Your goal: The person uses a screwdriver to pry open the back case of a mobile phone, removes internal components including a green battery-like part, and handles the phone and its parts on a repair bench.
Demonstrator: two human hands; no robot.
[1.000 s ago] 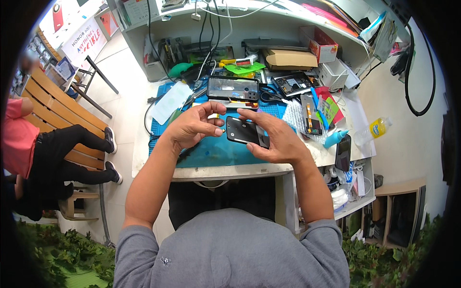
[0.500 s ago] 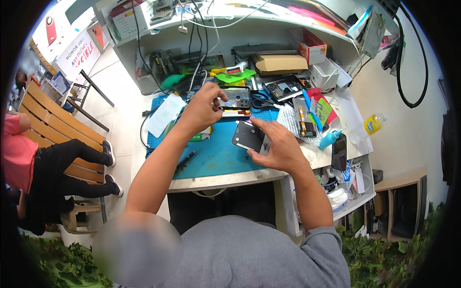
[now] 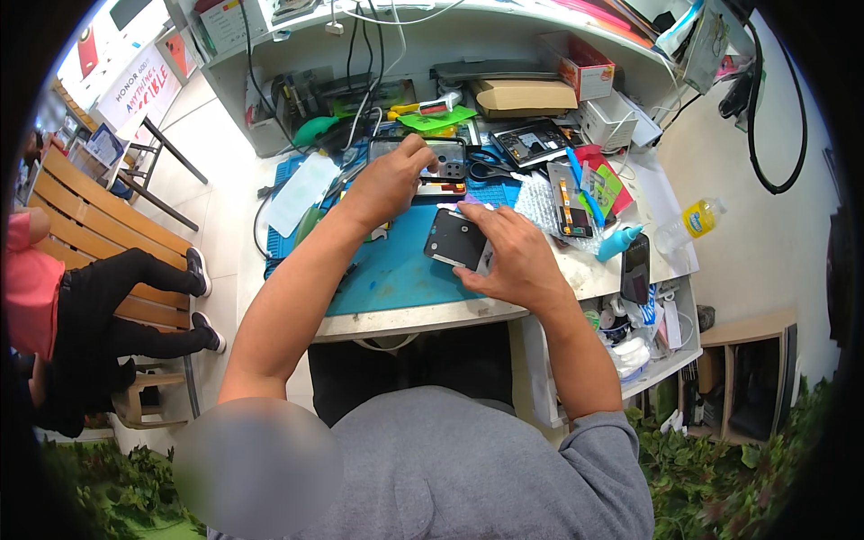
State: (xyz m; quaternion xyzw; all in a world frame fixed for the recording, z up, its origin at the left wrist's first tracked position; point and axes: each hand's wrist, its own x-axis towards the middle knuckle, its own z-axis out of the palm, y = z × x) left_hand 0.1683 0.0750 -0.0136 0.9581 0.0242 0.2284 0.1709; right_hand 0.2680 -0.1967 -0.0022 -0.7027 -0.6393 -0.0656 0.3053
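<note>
My right hand (image 3: 517, 256) grips a flat black phone part (image 3: 454, 238) by its right edge, thumb below and fingers above, over the blue work mat (image 3: 396, 274). Farther off, my left hand (image 3: 396, 180) has its fingers bent together at a clear phone case with a dark rim (image 3: 453, 160). Whatever those fingertips may pinch is too small to make out. Just below the case lies a small phone piece with orange and white parts (image 3: 443, 190), partly behind the left hand. Black-handled scissors (image 3: 486, 166) rest right of the case.
An opened phone (image 3: 533, 142), a phone part with an orange strip (image 3: 573, 205), bubble wrap (image 3: 537, 209) and a light-blue bottle (image 3: 619, 243) crowd the right side. A white sheet (image 3: 306, 192) and green air blower (image 3: 315, 131) lie left. An open drawer (image 3: 661, 378) juts out at right.
The whole view has shifted slightly. My left hand has moved a little farther over the case, and its forearm now mostly hides the black pen on the mat. My right hand keeps its grip.
</note>
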